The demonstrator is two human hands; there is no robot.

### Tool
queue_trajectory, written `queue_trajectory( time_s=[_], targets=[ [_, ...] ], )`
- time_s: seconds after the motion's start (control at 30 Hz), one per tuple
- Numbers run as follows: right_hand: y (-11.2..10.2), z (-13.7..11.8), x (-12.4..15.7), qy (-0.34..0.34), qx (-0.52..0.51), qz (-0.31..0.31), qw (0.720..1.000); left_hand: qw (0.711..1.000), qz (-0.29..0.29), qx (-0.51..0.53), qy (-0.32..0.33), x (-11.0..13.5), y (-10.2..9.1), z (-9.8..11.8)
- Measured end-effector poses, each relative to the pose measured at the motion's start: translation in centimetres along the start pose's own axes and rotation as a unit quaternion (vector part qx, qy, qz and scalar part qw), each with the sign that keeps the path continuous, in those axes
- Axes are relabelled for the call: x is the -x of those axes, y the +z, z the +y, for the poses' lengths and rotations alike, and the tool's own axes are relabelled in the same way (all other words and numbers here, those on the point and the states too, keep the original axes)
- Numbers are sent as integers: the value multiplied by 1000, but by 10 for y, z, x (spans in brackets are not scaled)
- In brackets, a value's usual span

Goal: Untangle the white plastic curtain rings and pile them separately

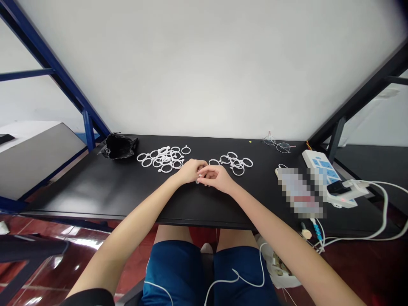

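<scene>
My left hand (192, 171) and my right hand (217, 177) meet over the middle of the black table, fingers bent and pressed together. A small whitish piece (198, 180) peeks out between the fingertips; the rest is hidden, so its kind is unclear. Beyond my left hand lies a heap of white rings (165, 169), each with a small knob or eyelet, like curtain rings. A smaller group of similar white rings (238, 173) sits behind my right hand, with one ring (213, 160) just beside it.
A crumpled black plastic bag (118, 146) stands open at the back left. Glasses (283, 147) lie at the back right, near a white power strip (318, 159) with a charger and cables (384, 212). A blurred-out phone-like object (299, 193) is on the table (105, 187).
</scene>
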State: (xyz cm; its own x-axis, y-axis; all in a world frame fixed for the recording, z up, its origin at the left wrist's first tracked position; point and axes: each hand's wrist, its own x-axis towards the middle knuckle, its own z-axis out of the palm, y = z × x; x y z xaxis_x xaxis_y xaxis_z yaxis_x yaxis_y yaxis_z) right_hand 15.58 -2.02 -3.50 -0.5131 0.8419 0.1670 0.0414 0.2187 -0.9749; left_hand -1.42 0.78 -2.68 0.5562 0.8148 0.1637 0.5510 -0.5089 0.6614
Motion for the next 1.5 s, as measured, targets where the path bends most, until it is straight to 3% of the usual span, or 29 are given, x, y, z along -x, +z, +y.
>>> queue_trajectory(
  time_s=[0.1, 0.27, 0.4, 0.5, 0.7, 1.03, 1.2, 1.5],
  targets=[
    [-4, 1, -2, 7, -6, 45, 999, 1000, 19, 12, 7, 0, 1, -1],
    [-13, -1, -6, 5, -24, 184, 983, 992, 97, 36, 69, 1, 1, 0],
    [-17, -3, -6, 0, -22, 234, 972, 989, 100, 56, 92, 3, 0, 5],
    [-17, -2, -5, 0, -17, 224, 974, 987, 98, 120, 53, 2, 2, 8],
    [-16, 1, -5, -8, -16, 196, 980, 978, 27, 206, 3, -2, 5, 3],
    [-16, -1, -6, 12, -5, 168, 986, 975, 32, 214, -42, -3, 4, 4],
    [-15, -1, -6, 29, 4, 136, 990, 969, 2, 235, -72, -2, 0, 7],
    [-11, -4, -5, 77, 8, 28, 997, 974, 0, 218, -57, -2, -1, 5]
  ],
)
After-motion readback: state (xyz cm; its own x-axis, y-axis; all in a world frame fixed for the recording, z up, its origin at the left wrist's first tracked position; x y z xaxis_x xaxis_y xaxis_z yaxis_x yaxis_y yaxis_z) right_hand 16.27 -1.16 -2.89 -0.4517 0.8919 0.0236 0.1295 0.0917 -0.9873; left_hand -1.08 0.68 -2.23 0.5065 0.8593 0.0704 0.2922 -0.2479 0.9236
